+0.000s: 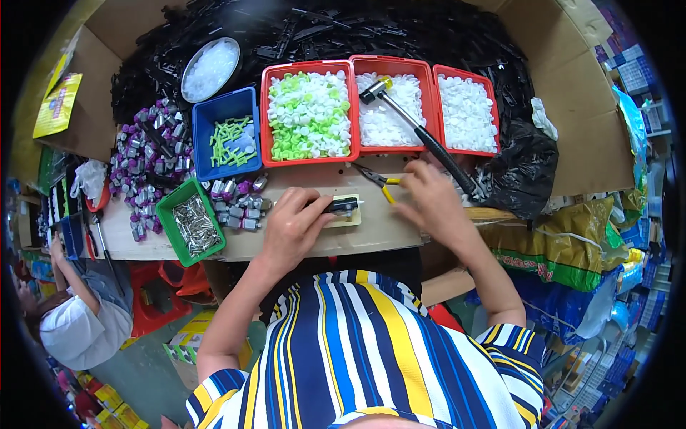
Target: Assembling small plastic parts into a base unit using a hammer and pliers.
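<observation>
My left hand [291, 220] pinches a small black plastic part [341, 205], which lies on a cream-coloured block [349, 218] at the table's front. The fingers hide part of the black piece. My right hand [434, 201] is held with thumb and fingers apart beside the yellow-handled pliers [386, 184]. Its fingertips come right up to one pliers handle; whether they touch it I cannot tell. Behind that hand a hammer [407, 116] with a black grip slants across the red bins.
Red bins hold green and white caps [309, 114] and white caps [468, 114]. To the left stand a blue bin [214, 168] of green pieces, a green bin [187, 250] of metal pins and purple-grey parts [139, 168]. Black parts [300, 32] heap behind. A person [86, 322] sits far left.
</observation>
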A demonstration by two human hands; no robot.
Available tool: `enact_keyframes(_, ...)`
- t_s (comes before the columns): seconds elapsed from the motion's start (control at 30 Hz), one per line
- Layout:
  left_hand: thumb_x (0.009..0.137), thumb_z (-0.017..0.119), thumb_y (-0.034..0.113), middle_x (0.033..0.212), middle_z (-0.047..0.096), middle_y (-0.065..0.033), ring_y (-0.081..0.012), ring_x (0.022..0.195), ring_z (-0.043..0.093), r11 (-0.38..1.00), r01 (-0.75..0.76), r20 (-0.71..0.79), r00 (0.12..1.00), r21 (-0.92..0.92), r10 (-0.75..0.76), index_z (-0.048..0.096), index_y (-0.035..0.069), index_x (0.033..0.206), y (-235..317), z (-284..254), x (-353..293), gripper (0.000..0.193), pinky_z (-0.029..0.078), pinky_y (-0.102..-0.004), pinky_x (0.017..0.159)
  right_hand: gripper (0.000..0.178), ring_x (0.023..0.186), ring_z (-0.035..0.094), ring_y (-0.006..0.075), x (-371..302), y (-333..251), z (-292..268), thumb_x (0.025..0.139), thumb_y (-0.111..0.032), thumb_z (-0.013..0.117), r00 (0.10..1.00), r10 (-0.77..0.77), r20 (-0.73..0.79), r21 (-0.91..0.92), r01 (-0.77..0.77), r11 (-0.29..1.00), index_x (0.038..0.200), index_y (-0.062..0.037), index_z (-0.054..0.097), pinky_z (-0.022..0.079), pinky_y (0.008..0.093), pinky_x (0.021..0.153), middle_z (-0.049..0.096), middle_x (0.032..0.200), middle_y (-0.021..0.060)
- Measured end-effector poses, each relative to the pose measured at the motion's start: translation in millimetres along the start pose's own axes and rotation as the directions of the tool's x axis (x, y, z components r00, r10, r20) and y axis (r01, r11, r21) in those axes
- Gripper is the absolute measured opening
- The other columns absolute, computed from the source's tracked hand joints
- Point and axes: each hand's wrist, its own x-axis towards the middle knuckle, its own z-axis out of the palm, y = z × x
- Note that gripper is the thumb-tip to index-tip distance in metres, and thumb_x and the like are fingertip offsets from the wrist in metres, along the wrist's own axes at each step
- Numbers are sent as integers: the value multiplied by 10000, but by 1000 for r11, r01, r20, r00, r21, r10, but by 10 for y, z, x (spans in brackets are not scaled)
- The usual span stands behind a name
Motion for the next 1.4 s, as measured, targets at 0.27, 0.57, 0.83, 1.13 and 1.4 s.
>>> enact_keyframes(0.27, 1005, 520, 145, 1106, 632, -124, -204, 896, 654, 31, 357, 267, 752, -934, -602, 496, -25, 1366, 6, -82, 147, 400, 529, -315, 826, 142, 1027, 541, 313, 96, -77, 130, 719, -62, 688, 985, 122, 123, -21, -120, 993, 807, 6, 600, 461, 436, 824, 560, 1059, 135)
enact_keyframes(0.57, 955, 637, 124, 913, 663, -80, -141, 846, 631, 308, 292, 93, 845, -905, -527, 647, -54, 1173, 151, -43, 86, 282, 506, -266, 764, 172, 945, 602, 333, 39, -192, 21, 662, 84, 607, 979, 32, -200, 225, 14, 974, 823, 23, 614, 446, 412, 823, 611, 994, 152)
enact_keyframes(0.83, 912, 659, 116, 894, 649, -119, -193, 794, 636, 803, 118, -65, 979, -584, -192, 634, -55, 1091, 285, -296, -5, 249, 485, -288, 708, 254, 1119, 575, 345, 187, -627, -176, 689, 68, 609, 956, -191, -224, 126, 222, 967, 932, -2, 644, 342, 601, 1010, 591, 1165, 157)
enact_keyframes(1.13, 915, 665, 142, 859, 632, -164, -322, 725, 623, 920, -13, -187, 980, -393, -66, 588, -29, 1147, 335, -279, -112, 299, 501, -362, 656, 189, 830, 561, 318, 200, -680, -103, 622, 50, 647, 919, -349, -184, 157, 378, 913, 769, 18, 532, 434, 405, 707, 558, 952, 170)
enact_keyframes(1.4, 992, 603, 223, 807, 603, -66, -141, 672, 564, 659, 293, 175, 955, -693, -240, 586, -24, 1116, 407, -352, -260, 277, 463, -283, 617, 179, 798, 562, 299, 105, -629, -72, 597, 26, 637, 906, -391, -162, 204, 419, 885, 719, 0, 509, 428, 390, 683, 571, 903, 155)
